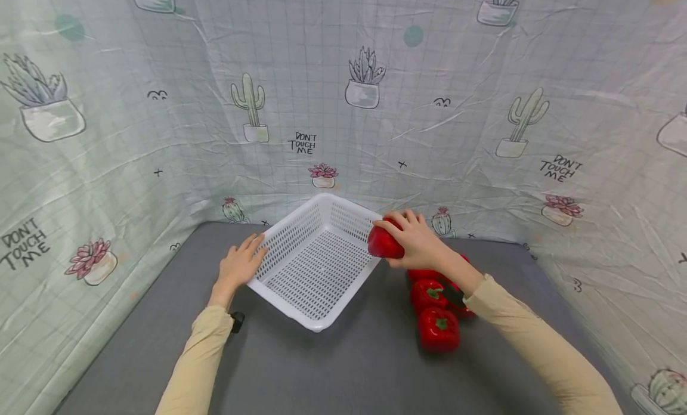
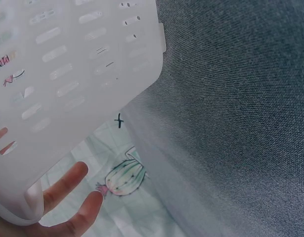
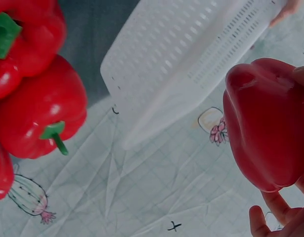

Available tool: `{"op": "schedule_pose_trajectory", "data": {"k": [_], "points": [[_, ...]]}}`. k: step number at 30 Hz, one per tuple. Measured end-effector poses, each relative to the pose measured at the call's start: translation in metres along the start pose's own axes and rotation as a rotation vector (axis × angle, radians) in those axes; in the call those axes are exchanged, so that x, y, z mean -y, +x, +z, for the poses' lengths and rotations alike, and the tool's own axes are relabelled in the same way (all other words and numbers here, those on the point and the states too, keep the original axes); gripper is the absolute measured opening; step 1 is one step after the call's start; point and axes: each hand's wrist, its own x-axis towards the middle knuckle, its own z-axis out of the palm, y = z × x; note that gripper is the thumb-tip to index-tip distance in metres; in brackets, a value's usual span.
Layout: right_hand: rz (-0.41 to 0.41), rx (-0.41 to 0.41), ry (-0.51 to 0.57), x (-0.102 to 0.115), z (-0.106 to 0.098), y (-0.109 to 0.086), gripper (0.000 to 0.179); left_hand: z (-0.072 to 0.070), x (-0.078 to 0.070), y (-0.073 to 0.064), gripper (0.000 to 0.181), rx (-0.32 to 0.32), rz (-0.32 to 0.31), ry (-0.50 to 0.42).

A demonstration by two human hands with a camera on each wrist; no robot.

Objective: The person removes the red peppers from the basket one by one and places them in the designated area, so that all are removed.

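Observation:
A white perforated plastic basket (image 1: 316,328) stands turned cornerwise on the grey surface. My left hand (image 1: 240,265) holds its left rim; in the left wrist view two fingers (image 2: 67,185) show outside the wall, and bits of skin show through its slots. Over the basket's right rim, my right hand (image 1: 413,239) grips a red bell pepper (image 1: 383,241). In the right wrist view that held pepper (image 3: 270,123) has its smooth side to the camera. Several more red bell peppers (image 1: 438,330) with green stems lie right of the basket, partly hidden under my right forearm.
Grey cloth (image 1: 349,376) covers the work surface. A pale sheet (image 1: 333,105) printed with cacti hangs behind it and along both sides. Bare basket floor (image 1: 316,272) shows between the walls.

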Motion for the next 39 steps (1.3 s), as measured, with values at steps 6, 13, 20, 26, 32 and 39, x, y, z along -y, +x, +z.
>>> {"op": "schedule_pose_trajectory", "data": {"k": [6,13,20,26,32,39], "points": [[-0.003,-0.021,0.004,0.000,0.001,-0.016,0.079,0.000,-0.002,0.000,0.056,0.011,0.003,-0.004],[0.010,-0.042,0.008,0.000,-0.004,-0.032,0.081,0.000,-0.002,0.000,0.056,0.013,-0.002,-0.005],[0.049,-0.029,0.016,0.003,-0.007,-0.052,0.081,0.002,-0.002,0.000,0.057,0.001,0.000,-0.008],[0.059,-0.039,-0.005,0.005,-0.008,-0.069,0.081,0.002,-0.001,-0.001,0.057,-0.008,0.007,0.004],[0.066,-0.066,-0.002,0.007,-0.008,-0.081,0.079,0.002,0.000,0.000,0.058,-0.011,0.016,0.015],[0.090,-0.077,-0.020,0.006,-0.004,-0.097,0.081,0.002,0.001,-0.001,0.062,-0.010,0.004,-0.014]]}}
